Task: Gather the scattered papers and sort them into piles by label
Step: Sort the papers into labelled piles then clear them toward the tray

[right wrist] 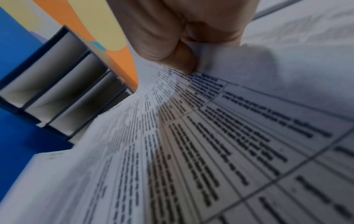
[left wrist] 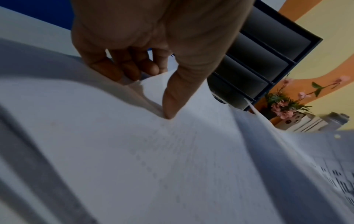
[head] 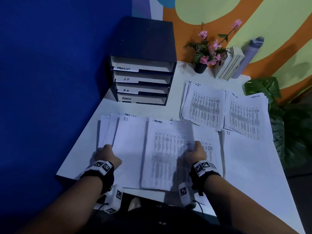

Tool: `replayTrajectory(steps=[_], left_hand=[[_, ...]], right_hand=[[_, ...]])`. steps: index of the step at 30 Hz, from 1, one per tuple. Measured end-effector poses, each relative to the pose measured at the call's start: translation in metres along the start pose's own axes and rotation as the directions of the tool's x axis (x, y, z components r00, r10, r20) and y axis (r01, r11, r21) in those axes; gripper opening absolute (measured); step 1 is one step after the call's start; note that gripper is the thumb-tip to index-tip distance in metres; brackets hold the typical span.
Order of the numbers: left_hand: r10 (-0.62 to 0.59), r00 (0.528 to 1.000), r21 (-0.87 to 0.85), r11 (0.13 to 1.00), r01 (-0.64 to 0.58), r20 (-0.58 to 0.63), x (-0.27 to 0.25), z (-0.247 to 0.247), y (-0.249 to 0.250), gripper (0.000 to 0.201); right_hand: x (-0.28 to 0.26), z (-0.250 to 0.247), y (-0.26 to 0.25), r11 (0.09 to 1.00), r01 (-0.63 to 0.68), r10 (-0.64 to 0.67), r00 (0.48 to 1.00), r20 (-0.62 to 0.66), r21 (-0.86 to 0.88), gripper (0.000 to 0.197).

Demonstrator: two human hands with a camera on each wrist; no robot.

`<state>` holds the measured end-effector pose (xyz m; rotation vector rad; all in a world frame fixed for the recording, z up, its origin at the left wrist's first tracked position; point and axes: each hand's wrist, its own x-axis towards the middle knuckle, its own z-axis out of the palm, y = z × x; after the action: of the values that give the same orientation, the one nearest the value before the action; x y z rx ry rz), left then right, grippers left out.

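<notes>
White table [head: 168, 108]: carries the tray unit, the paper piles and the decor, with a blue wall to its left
Left hand [head: 105, 155]: grips the fanned stack [head: 130, 149] at its left side; the left wrist view shows the thumb pressed on the top sheet and the fingers [left wrist: 122, 69] curled under the edge
Fanned stack: held over the near edge of the table, sheets offset sideways; the top one reads "I.T.", and one behind it shows "TASK LIST"
Tray unit [head: 143, 81]: dark, four slots, at the far left of the table; tabs read TASKLIST, I.T, H.R, ADMIN from top to bottom
Printed sheet [head: 168, 154]: table of dark text, overlapping the right part of the fanned stack, blurred
Right hand [head: 195, 152]: pinches the printed sheet at its right edge, thumb on top
H.R pile [head: 204, 105]: lies flat right of the tray unit
Flower pot [head: 200, 67]: pink blossoms, at the far edge, beside leaning books [head: 229, 65]
Task list pile [head: 244, 115]: just right of the H.R pile, edges touching
I.T. pile [head: 244, 157]: nearer, right of the right hand, top sheet mostly blank
</notes>
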<state>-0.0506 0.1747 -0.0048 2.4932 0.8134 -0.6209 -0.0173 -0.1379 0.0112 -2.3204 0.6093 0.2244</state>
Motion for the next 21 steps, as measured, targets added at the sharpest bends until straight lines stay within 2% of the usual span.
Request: replayTrajectory(steps=[2, 4, 6, 9, 10, 11, 13, 14, 15, 16, 18, 20, 21], left_hand=[[-0.003, 1.0, -0.011, 1.0, 0.002, -0.026, -0.002, 0.0, 0.002, 0.052], [0.027, 0.997, -0.113, 0.993, -0.035, -0.078, 0.0, 0.001, 0.002, 0.013], [0.063, 0.993, -0.24, 0.967, -0.085, -0.1, 0.005, 0.004, 0.002, 0.022], [0.094, 0.99, -0.336, 0.934, -0.123, -0.103, 0.005, -0.001, 0.001, 0.017], [0.121, 0.989, -0.35, 0.926, -0.142, -0.082, 0.003, -0.003, 0.0, 0.013], [0.136, 0.989, -0.367, 0.918, -0.149, -0.06, 0.004, -0.003, -0.001, 0.019], [0.134, 0.99, -0.404, 0.904, -0.141, -0.044, 0.001, -0.005, -0.001, 0.034], [0.139, 0.989, -0.42, 0.895, -0.151, -0.059, -0.002, -0.006, 0.001, 0.033], [0.14, 0.987, -0.44, 0.884, -0.158, -0.074, -0.004, -0.007, 0.001, 0.027], [0.144, 0.985, -0.467, 0.868, -0.17, -0.092, -0.007, -0.008, 0.002, 0.022], [0.154, 0.982, -0.524, 0.83, -0.191, -0.113, -0.012, -0.01, 0.002, 0.018], [0.163, 0.98, -0.558, 0.806, -0.198, -0.113, -0.017, -0.012, 0.002, 0.018], [0.163, 0.98, -0.565, 0.801, -0.198, -0.112, -0.016, -0.011, 0.001, 0.018]], right_hand=[[0.01, -0.015, 0.015, 1.0, -0.007, 0.007, 0.999, -0.053, -0.006, 0.008], [0.019, -0.03, 0.028, 0.998, 0.002, -0.008, 0.995, -0.097, -0.06, 0.013], [0.023, -0.039, 0.037, 0.989, -0.041, 0.021, 0.99, -0.138, -0.144, 0.032], [0.022, -0.035, 0.035, 0.926, -0.123, 0.044, 0.975, -0.22, -0.357, 0.076], [0.02, -0.032, 0.028, 0.915, -0.1, 0.014, 0.976, -0.217, -0.391, 0.082], [0.017, -0.028, 0.019, 0.916, -0.043, -0.036, 0.982, -0.188, -0.4, 0.082], [0.016, -0.014, 0.003, 0.94, 0.135, -0.162, 0.985, -0.063, -0.313, 0.068], [0.014, -0.006, -0.005, 0.963, 0.2, -0.198, 0.98, 0.03, -0.179, 0.06], [0.011, 0.002, -0.014, 0.978, 0.208, -0.204, 0.971, 0.127, -0.02, 0.056], [0.006, 0.01, -0.021, 0.98, 0.16, -0.182, 0.959, 0.218, 0.117, 0.056], [0.001, 0.024, -0.029, 0.972, 0.042, -0.116, 0.942, 0.316, 0.232, 0.058], [0.0, 0.033, -0.03, 0.97, 0.008, -0.087, 0.945, 0.314, 0.244, 0.054], [0.001, 0.036, -0.03, 0.972, 0.01, -0.082, 0.952, 0.294, 0.237, 0.045]])
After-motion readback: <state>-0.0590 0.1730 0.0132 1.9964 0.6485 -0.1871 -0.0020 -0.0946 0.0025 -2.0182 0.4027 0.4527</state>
